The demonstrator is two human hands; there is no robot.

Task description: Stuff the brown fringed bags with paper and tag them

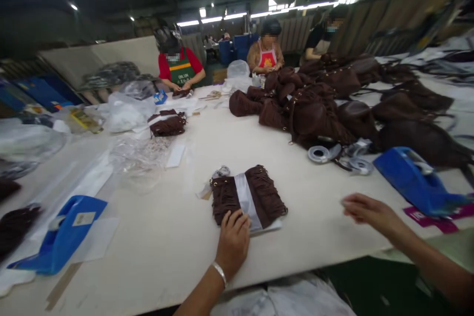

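My left hand (234,239) rests with fingers flat on the near edge of a folded brown fringed bag (247,196) wrapped with a white paper band, lying on the white table (177,237). A silver bracelet is on that wrist. My right hand (366,211) hovers above the table to the right, fingers stretched leftward and holding nothing, a little blurred. It is nearest the blue tape dispenser (414,180).
A second blue tape dispenser (61,234) sits at the near left. Tape rolls (326,153) lie by a big pile of brown bags (333,103). Another banded bag (167,123) and plastic bags (137,158) lie further left. Three people (179,69) work at the far end.
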